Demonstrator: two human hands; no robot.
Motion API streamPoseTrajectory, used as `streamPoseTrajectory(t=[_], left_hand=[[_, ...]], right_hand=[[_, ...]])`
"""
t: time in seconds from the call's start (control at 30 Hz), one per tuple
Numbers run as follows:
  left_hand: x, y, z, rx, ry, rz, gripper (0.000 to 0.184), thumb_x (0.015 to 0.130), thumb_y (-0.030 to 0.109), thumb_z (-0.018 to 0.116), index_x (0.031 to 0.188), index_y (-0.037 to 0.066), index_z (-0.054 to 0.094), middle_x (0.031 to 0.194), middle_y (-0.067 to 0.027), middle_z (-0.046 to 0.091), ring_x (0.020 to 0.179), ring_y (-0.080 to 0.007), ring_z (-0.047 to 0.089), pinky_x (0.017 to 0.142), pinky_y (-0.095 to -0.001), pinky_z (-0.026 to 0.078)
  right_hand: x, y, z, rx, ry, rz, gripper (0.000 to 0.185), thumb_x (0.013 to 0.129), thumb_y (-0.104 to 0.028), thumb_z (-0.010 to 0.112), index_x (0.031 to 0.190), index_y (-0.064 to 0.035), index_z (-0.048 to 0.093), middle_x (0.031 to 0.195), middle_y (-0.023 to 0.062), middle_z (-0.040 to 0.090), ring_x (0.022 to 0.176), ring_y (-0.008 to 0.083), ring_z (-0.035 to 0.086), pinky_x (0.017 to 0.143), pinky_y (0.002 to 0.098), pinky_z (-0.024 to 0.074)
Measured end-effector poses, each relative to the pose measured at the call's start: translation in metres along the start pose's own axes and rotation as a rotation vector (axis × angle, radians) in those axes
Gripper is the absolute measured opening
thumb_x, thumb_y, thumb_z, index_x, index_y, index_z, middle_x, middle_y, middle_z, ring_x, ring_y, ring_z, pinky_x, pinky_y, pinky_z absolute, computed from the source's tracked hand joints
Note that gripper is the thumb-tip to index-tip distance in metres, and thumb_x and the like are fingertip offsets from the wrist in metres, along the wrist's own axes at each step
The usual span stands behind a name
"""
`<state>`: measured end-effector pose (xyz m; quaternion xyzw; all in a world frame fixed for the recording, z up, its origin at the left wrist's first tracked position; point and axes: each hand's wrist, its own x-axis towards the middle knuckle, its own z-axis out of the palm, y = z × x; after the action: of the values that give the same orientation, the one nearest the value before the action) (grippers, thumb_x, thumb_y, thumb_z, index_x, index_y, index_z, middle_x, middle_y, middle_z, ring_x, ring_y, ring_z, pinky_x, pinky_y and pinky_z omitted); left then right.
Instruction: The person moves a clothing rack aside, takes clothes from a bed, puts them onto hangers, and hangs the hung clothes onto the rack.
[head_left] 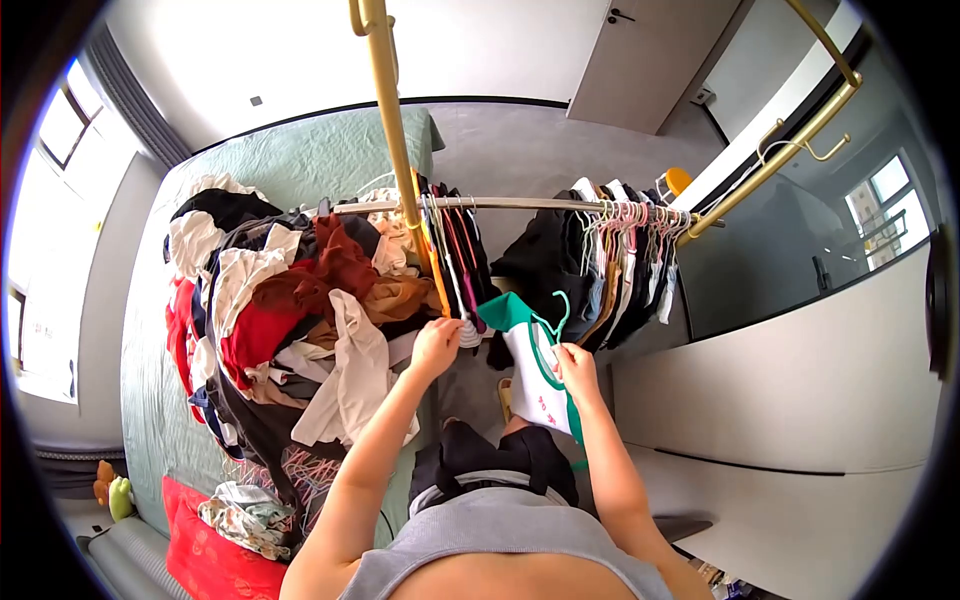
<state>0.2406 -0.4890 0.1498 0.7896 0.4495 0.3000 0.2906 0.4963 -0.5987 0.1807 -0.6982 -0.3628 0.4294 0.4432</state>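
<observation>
A white T-shirt with green sleeves and trim (530,362) hangs in front of me on a green hanger (562,318). My right hand (576,372) is closed on the shirt near its green neckline, just below the hanger. My left hand (437,347) is closed beside the lower ends of the hanging clothes (462,262), close to some white ribbed fabric (469,334). Whatever its fingers hold, if anything, is hidden.
A metal clothes rail (510,203) with gold posts (388,100) crosses ahead, with more garments on hangers (628,260) at its right. To the left, a large clothes heap (290,300) covers part of the green bed (150,400). A glossy cabinet (780,380) stands at right.
</observation>
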Motion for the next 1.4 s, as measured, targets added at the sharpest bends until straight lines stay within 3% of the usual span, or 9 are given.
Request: streamPoseTrajectory(t=[0.17, 0.3, 0.47, 0.63, 0.8, 0.87, 1.07, 1.2, 1.4], left_hand=[[0.029, 0.015, 0.038, -0.064, -0.048, -0.012, 0.016, 0.081, 0.010, 0.054, 0.094, 0.005, 0.062, 0.087, -0.0115, 0.061, 0.086, -0.0304, 0.057, 0.075, -0.0381, 0.046], [0.056, 0.020, 0.054, -0.040, -0.039, -0.033, 0.016, 0.082, 0.011, 0.054, 0.094, 0.005, 0.062, 0.090, -0.0113, 0.061, 0.088, -0.0300, 0.058, 0.078, -0.0368, 0.046], [0.088, 0.022, 0.061, -0.040, 0.054, -0.084, 0.015, 0.080, 0.010, 0.054, 0.091, 0.008, 0.064, 0.089, -0.0097, 0.062, 0.082, -0.0310, 0.057, 0.073, -0.0387, 0.046], [0.100, 0.017, 0.058, -0.014, 0.126, -0.202, 0.014, 0.079, 0.009, 0.054, 0.090, 0.007, 0.064, 0.087, -0.0106, 0.062, 0.083, -0.0308, 0.058, 0.074, -0.0388, 0.046], [0.100, 0.007, 0.058, 0.023, 0.176, -0.296, 0.014, 0.078, 0.008, 0.055, 0.089, 0.005, 0.063, 0.087, -0.0116, 0.061, 0.082, -0.0315, 0.057, 0.073, -0.0393, 0.046], [0.100, 0.001, 0.060, 0.057, 0.155, -0.343, 0.015, 0.077, 0.008, 0.055, 0.089, 0.005, 0.063, 0.087, -0.0119, 0.061, 0.081, -0.0320, 0.057, 0.073, -0.0398, 0.047], [0.098, -0.008, 0.067, 0.031, 0.158, -0.401, 0.015, 0.078, 0.011, 0.055, 0.089, 0.007, 0.065, 0.090, -0.0105, 0.062, 0.084, -0.0312, 0.058, 0.075, -0.0390, 0.047], [0.105, -0.002, 0.063, 0.005, 0.180, -0.387, 0.015, 0.079, 0.012, 0.055, 0.088, 0.007, 0.065, 0.087, -0.0099, 0.061, 0.084, -0.0310, 0.058, 0.075, -0.0388, 0.046], [0.098, -0.003, 0.062, 0.009, 0.192, -0.399, 0.014, 0.080, 0.009, 0.056, 0.091, 0.004, 0.063, 0.088, -0.0115, 0.060, 0.081, -0.0294, 0.058, 0.073, -0.0356, 0.047]], right_hand=[[0.038, -0.007, -0.002, -0.024, 0.190, -0.067, 0.020, 0.089, -0.017, 0.054, 0.090, 0.0005, 0.065, 0.056, 0.0003, 0.053, 0.044, 0.0040, 0.042, 0.043, 0.0199, 0.0315], [0.096, -0.022, 0.009, 0.271, 0.031, -0.034, 0.025, 0.091, -0.019, 0.051, 0.099, 0.0017, 0.063, 0.057, 0.0009, 0.052, 0.046, 0.0044, 0.043, 0.043, 0.0186, 0.0331], [0.177, -0.036, 0.048, 0.376, -0.094, -0.010, 0.026, 0.091, -0.022, 0.052, 0.099, 0.0013, 0.062, 0.055, -0.0014, 0.048, 0.051, 0.0063, 0.046, 0.059, 0.0209, 0.0416], [0.236, -0.050, 0.097, 0.385, -0.262, 0.025, 0.025, 0.091, -0.025, 0.053, 0.081, -0.0040, 0.061, 0.054, -0.0019, 0.049, 0.052, 0.0058, 0.046, 0.053, 0.0208, 0.0362], [0.234, -0.037, 0.155, 0.429, -0.491, 0.090, 0.025, 0.092, -0.023, 0.051, 0.105, -0.0040, 0.061, 0.060, 0.0001, 0.053, 0.057, 0.0083, 0.051, 0.058, 0.0220, 0.0412], [0.208, -0.051, 0.161, 0.484, -0.553, 0.195, 0.021, 0.092, -0.017, 0.051, 0.103, -0.0020, 0.060, 0.063, 0.0002, 0.054, 0.061, 0.0103, 0.053, 0.068, 0.0248, 0.0442], [0.248, -0.015, 0.128, 0.334, -0.087, 0.193, 0.020, 0.089, -0.022, 0.057, 0.093, -0.0040, 0.065, 0.066, 0.0002, 0.059, 0.063, 0.0076, 0.052, 0.062, 0.0226, 0.0398], [0.298, 0.014, 0.113, 0.319, -0.113, -0.029, 0.022, 0.089, -0.023, 0.057, 0.091, -0.0028, 0.065, 0.066, -0.0004, 0.059, 0.057, 0.0059, 0.047, 0.057, 0.0217, 0.0379], [0.333, 0.044, 0.129, -0.026, -0.297, 0.172, 0.025, 0.091, -0.018, 0.050, 0.109, -0.0040, 0.058, 0.073, 0.0025, 0.063, 0.058, 0.0094, 0.054, 0.048, 0.0237, 0.0394]])
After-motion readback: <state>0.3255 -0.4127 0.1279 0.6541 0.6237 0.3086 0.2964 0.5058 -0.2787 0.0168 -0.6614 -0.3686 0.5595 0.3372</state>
